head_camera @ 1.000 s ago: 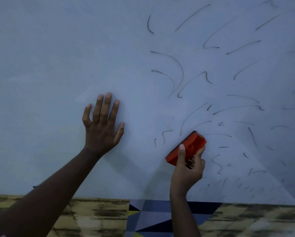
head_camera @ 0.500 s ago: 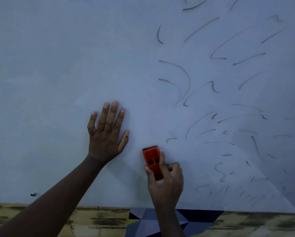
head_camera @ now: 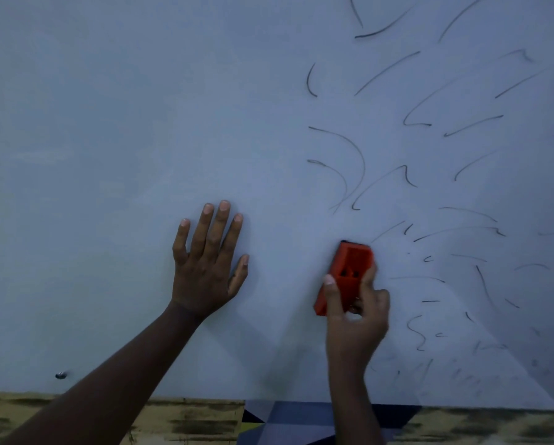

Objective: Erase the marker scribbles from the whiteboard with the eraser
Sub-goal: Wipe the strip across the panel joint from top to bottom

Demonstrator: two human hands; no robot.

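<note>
Half the eraser (head_camera: pixel 349 268) above right-hand grip (head_camera: pixel 354 319).

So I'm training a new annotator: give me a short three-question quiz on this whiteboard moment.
1. True or false: the left hand lies flat on the whiteboard.
2. What does the right hand grip? A) marker B) eraser C) cloth
3. Fill in: the remaining scribbles lie on the board's ____ side.

Key: 1 true; 2 B; 3 right.
</note>
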